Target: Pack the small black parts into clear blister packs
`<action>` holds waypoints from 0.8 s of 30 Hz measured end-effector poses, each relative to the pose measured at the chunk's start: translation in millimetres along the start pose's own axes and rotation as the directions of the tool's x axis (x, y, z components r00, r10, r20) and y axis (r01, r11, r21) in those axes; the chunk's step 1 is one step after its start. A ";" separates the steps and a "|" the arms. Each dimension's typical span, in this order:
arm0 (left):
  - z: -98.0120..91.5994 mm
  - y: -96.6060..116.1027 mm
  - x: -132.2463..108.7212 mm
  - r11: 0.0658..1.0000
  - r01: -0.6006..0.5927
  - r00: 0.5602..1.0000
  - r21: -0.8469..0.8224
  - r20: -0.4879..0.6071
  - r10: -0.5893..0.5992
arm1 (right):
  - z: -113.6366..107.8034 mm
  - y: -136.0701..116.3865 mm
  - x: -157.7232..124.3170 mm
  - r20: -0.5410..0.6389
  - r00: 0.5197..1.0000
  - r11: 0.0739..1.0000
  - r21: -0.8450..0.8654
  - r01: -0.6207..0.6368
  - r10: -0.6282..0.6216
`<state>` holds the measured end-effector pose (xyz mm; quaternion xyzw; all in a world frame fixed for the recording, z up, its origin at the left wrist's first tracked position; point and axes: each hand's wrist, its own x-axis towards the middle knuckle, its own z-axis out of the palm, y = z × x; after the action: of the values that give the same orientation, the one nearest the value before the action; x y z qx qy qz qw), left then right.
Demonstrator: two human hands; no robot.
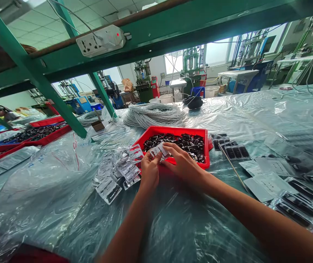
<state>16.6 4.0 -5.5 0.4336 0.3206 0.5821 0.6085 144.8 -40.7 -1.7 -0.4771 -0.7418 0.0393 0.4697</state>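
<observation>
My left hand point(149, 170) and my right hand point(182, 162) meet at the near edge of a red tray point(173, 130), both pinching a small clear packet point(158, 150) between their fingers. The tray holds several small black parts point(185, 140). Just left of my hands lies a loose heap of filled clear packets point(118, 173) on the plastic-covered table.
Clear blister strips with black parts point(296, 199) lie at the right, beside a thin stick point(233, 166). A coil of grey cable point(155, 115) sits behind the tray. More red trays point(47, 132) stand at the left under a green frame point(49, 91). A person sits far left.
</observation>
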 end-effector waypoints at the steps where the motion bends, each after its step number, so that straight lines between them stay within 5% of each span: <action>1: -1.1 0.3 0.3 1.000 -0.007 1.000 0.012 0.018 0.006 | 1.0 2.0 0.0 -0.030 1.000 0.998 0.057 -0.008 0.010; 6: -5.0 3.6 2.3 0.999 -0.014 0.993 0.039 0.114 0.009 | 1.3 6.3 0.7 -0.075 0.992 0.959 0.273 -0.079 0.103; 11: -5.0 6.9 2.4 0.991 -0.024 0.993 0.135 0.120 0.008 | -14.1 8.0 10.7 0.057 0.984 0.920 0.350 -0.177 0.167; 14: -5.3 6.6 4.5 0.978 -0.039 0.999 0.203 0.041 0.031 | -27.4 16.1 18.5 0.072 0.975 0.945 0.244 -0.219 0.208; 18: -5.1 6.3 11.3 0.997 -0.024 1.000 0.075 -0.001 0.024 | -40.4 26.1 22.0 -0.111 0.947 0.948 -0.072 -0.310 0.301; 21: -3.4 7.1 13.8 0.997 0.072 0.997 0.005 0.000 -0.072 | -40.3 25.3 19.5 -0.045 0.991 0.976 -0.177 -0.130 0.123; 24: -2.1 8.8 11.9 0.992 0.128 0.992 -0.017 0.025 -0.127 | -31.3 20.7 16.3 0.102 0.993 0.992 -0.099 0.074 -0.064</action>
<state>12.3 15.5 2.9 0.4133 0.3349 0.5398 0.6524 180.1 -29.6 15.9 -0.4721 -0.7812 0.0084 0.4083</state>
